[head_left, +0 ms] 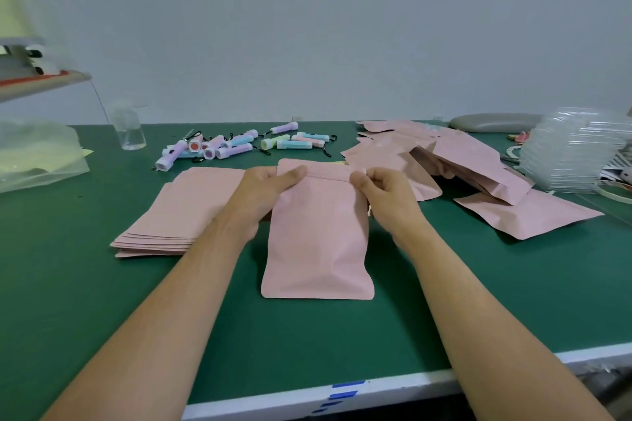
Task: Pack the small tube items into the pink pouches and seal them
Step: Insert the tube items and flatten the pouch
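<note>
A pink pouch lies flat in the middle of the green table, its zip edge pointing away from me. My left hand pinches the pouch's top left corner, thumb on the zip strip. My right hand pinches the top right corner between thumb and fingers. What the pouch holds is hidden. Several pastel tube items with black loops lie scattered farther back. A flat stack of empty pink pouches sits left of my hands. A loose heap of bulging pink pouches lies to the right.
A clear cup and a crumpled clear plastic bag stand at the far left. A stack of clear plastic trays and a grey oblong object sit at the far right. The table's white front edge carries blue tape.
</note>
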`<control>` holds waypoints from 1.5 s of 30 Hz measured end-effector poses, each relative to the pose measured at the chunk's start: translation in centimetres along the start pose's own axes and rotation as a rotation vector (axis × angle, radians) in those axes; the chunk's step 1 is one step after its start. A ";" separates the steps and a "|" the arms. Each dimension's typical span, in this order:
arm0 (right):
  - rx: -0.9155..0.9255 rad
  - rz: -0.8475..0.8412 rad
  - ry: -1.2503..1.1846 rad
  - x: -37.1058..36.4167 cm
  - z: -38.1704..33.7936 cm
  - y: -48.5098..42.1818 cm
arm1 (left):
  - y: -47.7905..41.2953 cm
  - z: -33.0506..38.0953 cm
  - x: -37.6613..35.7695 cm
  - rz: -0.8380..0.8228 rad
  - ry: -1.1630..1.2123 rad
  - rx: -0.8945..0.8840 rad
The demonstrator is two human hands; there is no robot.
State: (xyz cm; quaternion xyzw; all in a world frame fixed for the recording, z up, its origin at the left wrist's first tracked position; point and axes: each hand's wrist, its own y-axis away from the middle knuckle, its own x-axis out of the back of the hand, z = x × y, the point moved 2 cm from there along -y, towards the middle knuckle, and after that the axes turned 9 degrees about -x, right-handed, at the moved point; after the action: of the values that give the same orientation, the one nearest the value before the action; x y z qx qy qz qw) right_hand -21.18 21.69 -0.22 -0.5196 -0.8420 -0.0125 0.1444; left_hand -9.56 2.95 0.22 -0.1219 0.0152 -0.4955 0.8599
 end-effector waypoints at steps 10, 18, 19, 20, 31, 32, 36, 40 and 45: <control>-0.093 -0.196 -0.092 -0.2 0.8 0.1 | 0.5 -1.4 -0.7 -0.012 0.013 0.049; 0.000 -0.240 0.066 -1.1 1.1 0.4 | 0.8 -1.4 -0.6 -0.116 0.000 0.046; 0.002 -0.238 0.052 -1.0 1.0 0.5 | 0.8 -1.2 -0.5 -0.107 -0.001 0.031; 0.003 -0.239 0.033 -0.9 0.8 0.6 | 0.8 -1.1 -0.5 -0.096 0.004 0.009; 0.039 0.134 0.083 1.4 1.6 -1.1 | 0.9 -0.9 0.5 -0.234 -0.397 -0.047; 0.086 0.178 0.241 2.0 1.9 -1.3 | 0.9 -1.0 0.4 -0.245 -0.436 -0.068; 0.110 -0.057 0.690 2.2 4.0 -1.9 | 0.9 -1.1 0.1 -0.270 -0.551 -0.154; 0.188 -0.086 0.791 1.3 4.7 -2.3 | 0.7 -1.7 0.1 -0.250 -0.725 -0.141; 0.292 -0.073 0.772 1.0 4.1 -2.8 | -0.2 -2.4 -0.5 0.063 -0.836 -0.234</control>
State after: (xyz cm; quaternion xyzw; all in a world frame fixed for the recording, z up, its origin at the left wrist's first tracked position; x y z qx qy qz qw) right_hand -25.01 21.95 -3.50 -0.4205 -0.7367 -0.0920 0.5214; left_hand -10.31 2.79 -2.14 -0.4081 -0.2743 -0.3719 0.7874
